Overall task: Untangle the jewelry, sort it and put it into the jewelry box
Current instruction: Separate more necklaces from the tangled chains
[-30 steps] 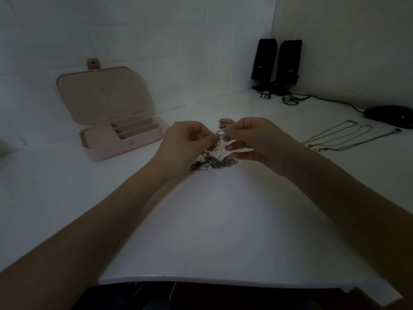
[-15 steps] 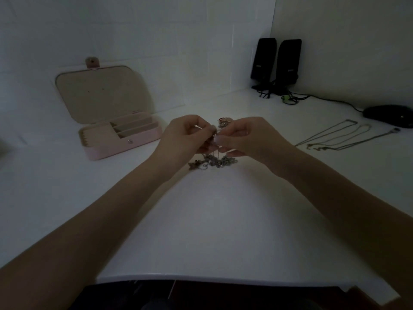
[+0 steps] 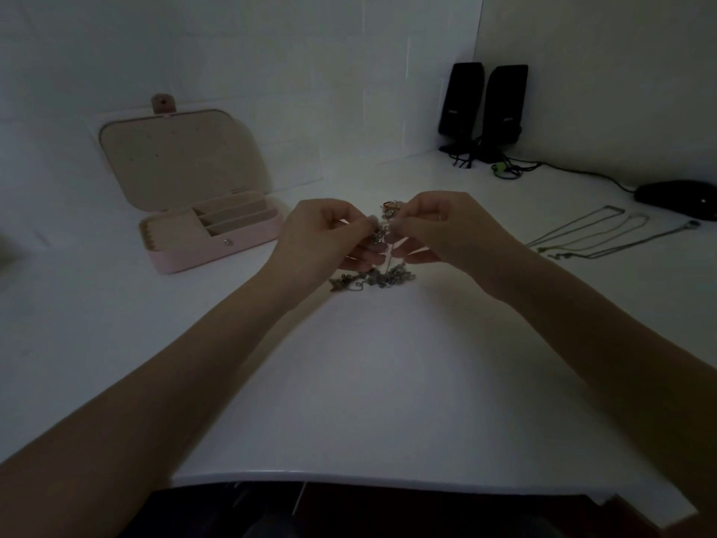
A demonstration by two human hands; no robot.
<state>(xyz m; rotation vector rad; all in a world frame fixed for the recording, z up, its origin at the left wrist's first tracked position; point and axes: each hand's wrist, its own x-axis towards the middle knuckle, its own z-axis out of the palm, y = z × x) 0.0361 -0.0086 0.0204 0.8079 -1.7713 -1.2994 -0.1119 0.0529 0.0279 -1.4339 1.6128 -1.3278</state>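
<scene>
White table point(image 3: 368, 382): open pink jewelry box point(image 3: 217, 242) far left, tangled jewelry point(image 3: 372, 281) centre, three necklaces point(image 3: 597, 238) right, speakers point(image 3: 485, 110) and mouse point(image 3: 679, 198) far right

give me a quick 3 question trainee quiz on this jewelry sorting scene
1. True or false: the jewelry box lid is shut.
2. Which hands pinch the tangled jewelry? A) left hand only B) right hand only C) both
3. Fill in: the straightened necklaces lie on the table to the person's ____.

Key: 1 false, the lid stands open. 2 C. 3 right.
</scene>
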